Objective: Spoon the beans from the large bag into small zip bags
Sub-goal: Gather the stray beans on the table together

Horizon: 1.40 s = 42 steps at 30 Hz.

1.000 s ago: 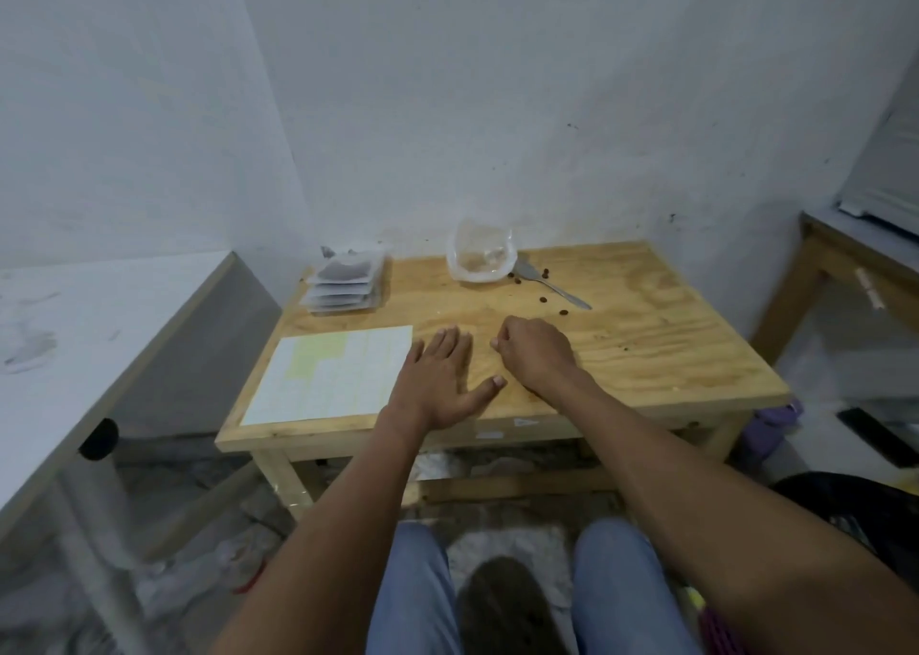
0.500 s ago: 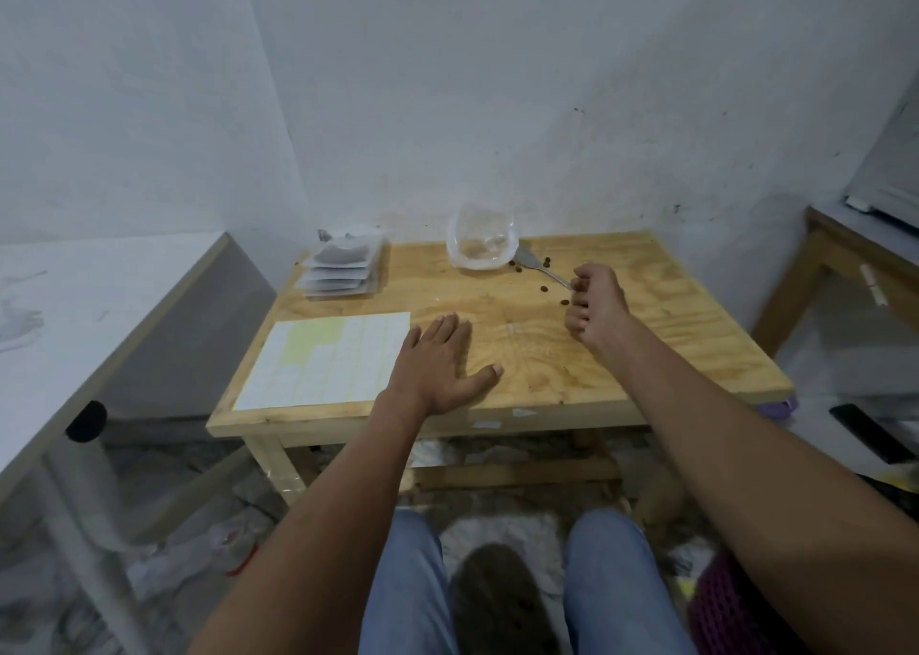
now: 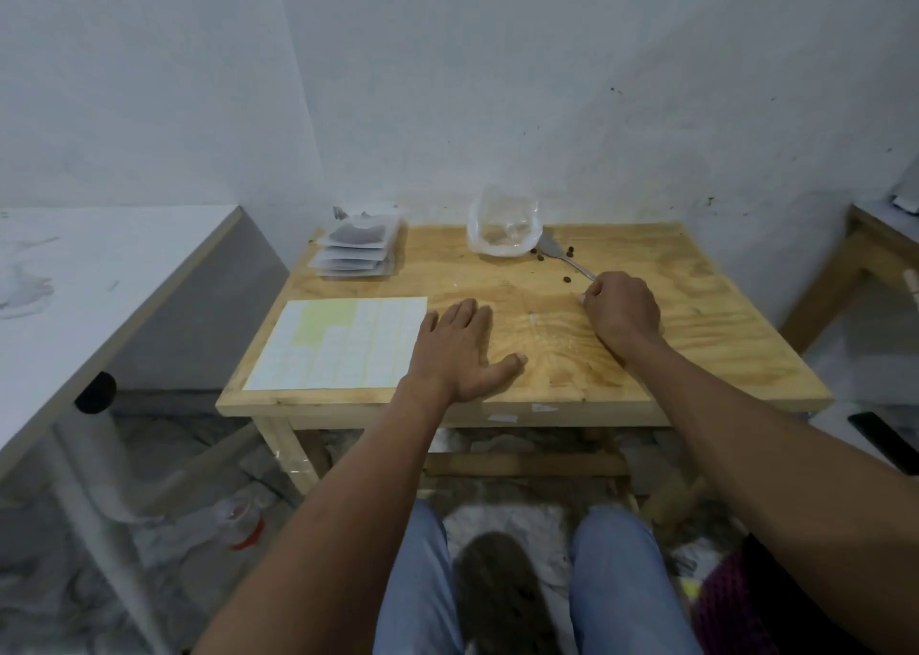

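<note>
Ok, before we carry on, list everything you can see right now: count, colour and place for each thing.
light wooden table: one, tan, centre.
clear plastic large bag: one, nearly empty, back of the table.
metal spoon: one, silver, right of the large bag, bowl near it.
loose dark beans: several, brown, scattered by the spoon.
filled small zip bags: a stack, clear with dark contents, back left.
white and yellow label sheet: one, front left of the table.
white side table: one, far left.
second wooden table: one, far right.
black flat object: one, floor at right.
left hand: flat on the table, holding nothing.
right hand: fingers curled at the spoon's handle end.
</note>
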Tool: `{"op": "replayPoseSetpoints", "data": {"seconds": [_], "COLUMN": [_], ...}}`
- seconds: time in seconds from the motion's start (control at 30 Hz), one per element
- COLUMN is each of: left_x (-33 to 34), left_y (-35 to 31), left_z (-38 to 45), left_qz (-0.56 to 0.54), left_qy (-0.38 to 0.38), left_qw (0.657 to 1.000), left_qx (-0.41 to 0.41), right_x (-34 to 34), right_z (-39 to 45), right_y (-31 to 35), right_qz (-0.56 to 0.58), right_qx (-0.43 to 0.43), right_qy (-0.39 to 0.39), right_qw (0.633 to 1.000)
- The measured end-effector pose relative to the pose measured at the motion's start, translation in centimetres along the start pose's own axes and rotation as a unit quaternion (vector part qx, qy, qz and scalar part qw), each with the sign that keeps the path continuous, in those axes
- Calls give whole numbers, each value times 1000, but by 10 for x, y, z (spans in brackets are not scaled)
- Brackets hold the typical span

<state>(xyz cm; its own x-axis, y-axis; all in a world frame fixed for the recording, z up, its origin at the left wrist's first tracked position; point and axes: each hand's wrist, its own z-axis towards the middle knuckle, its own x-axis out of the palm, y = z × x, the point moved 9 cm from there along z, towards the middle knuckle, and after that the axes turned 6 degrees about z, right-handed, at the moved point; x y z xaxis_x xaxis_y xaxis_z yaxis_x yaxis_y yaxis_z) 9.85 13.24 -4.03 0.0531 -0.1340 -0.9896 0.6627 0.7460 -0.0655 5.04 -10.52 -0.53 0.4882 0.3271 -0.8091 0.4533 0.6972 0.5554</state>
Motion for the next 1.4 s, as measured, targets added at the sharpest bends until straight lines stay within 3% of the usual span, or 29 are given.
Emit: {"op": "replayPoseSetpoints", "data": {"seconds": [0.23,0.3,0.37,0.43,0.5,0.57,0.63,0.7,0.77,0.83,0.9,0.97,1.3,1.4], "left_x": [-13,-13,-13,-13,-13,-7,5,11,12,11,12,12,9,9], "left_y": [-1,-1,-1,0,0,-1,-2,-3,-2,-3,-2,-1,-1,-1], "left_z": [8,13,21,30,34,39,43,48,54,57,59,59,59,58], "left_qz": [0,8,24,42,45,34,32,30,17,18,24,25,9,1], "left_qy": [-66,-69,-57,-47,-51,-35,20,65,95,104,90,71,61,59], "left_qw": [998,998,998,998,998,999,999,997,995,994,996,997,998,998], "left_qx": [8,7,7,-4,-16,-15,1,9,2,-7,-16,-22,-26,-27], "right_x": [5,2,1,12,28,39,45,47,39,21,14,17,31,24], "right_z": [5,6,9,8,2,4,9,16,24,32,36,35,37,37], "right_y": [5,7,0,-10,-9,-3,1,1,-6,-7,6,13,28,26], "right_qz": [-69,-8,129,332,507,593,630,614,504,330,192,126,-59,-21], "right_qx": [-17,6,86,207,288,316,320,309,275,186,70,22,-36,-17], "right_qy": [11,-2,-3,14,50,81,99,104,83,24,-7,-6,-6,-25], "right_qw": [997,1000,988,920,811,736,701,718,814,925,979,992,998,999]}}
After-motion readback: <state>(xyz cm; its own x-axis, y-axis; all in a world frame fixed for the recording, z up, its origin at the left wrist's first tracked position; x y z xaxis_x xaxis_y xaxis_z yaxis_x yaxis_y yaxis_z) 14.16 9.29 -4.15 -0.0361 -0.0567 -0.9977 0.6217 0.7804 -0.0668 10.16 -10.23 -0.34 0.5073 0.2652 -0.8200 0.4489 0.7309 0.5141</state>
